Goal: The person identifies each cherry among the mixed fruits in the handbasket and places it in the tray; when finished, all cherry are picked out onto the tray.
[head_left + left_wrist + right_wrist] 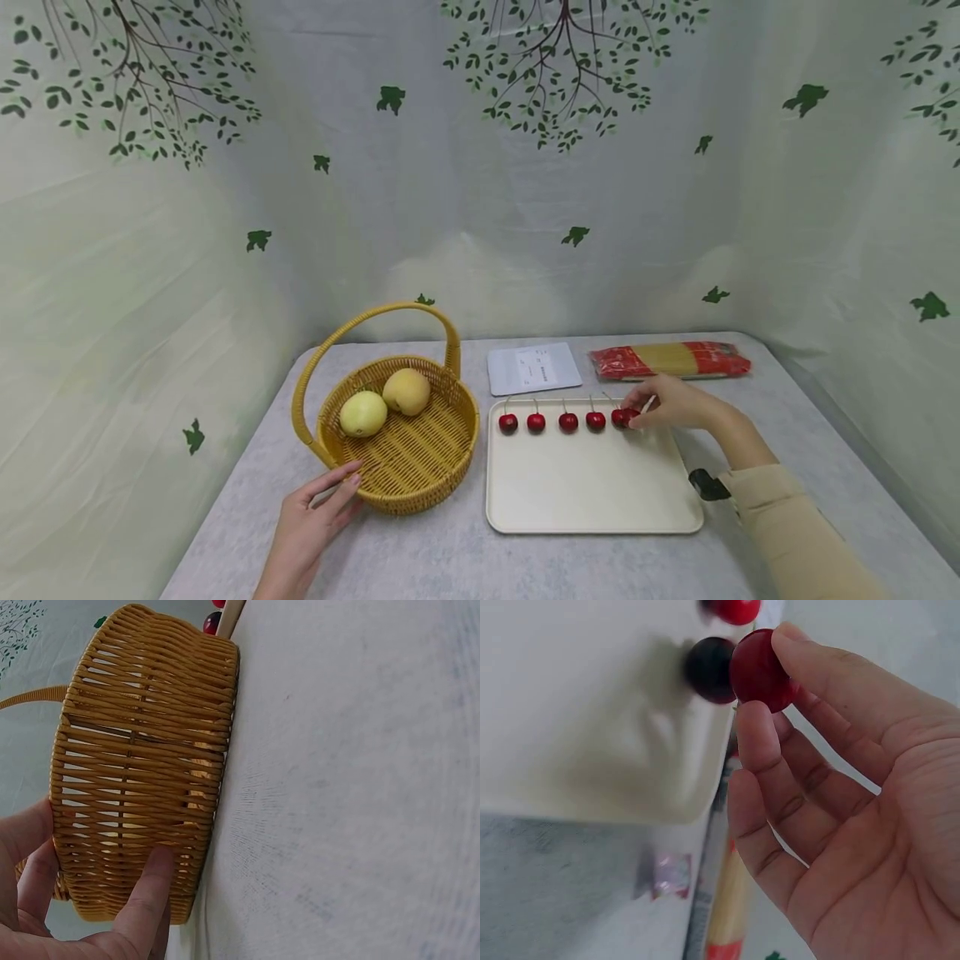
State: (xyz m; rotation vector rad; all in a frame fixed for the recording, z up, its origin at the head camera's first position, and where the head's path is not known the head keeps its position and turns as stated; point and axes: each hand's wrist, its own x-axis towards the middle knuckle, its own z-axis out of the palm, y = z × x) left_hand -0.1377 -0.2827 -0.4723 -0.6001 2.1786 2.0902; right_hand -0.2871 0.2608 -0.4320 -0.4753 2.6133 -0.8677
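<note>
Near the tray's far right, my right hand [671,402] pinches a red cherry [762,671] between thumb and fingertips, right beside another dark cherry [711,670]. Several cherries with stems [567,422] form a row along the far edge of the cream tray [585,508]. On the left side, my left hand [311,521] holds the near-left rim of a woven basket [408,500], with one digit lying along its outer wall in the left wrist view. Inside the basket lie a yellow-green round fruit [363,414] and a yellow fruit [407,392].
Behind the tray lie a flat white packet [534,368] with a printed label and a red-and-yellow pack of what looks like noodles [671,360]. The basket's tall handle [303,383] arches up at its left and back. A leaf-printed curtain [465,250] encloses the table.
</note>
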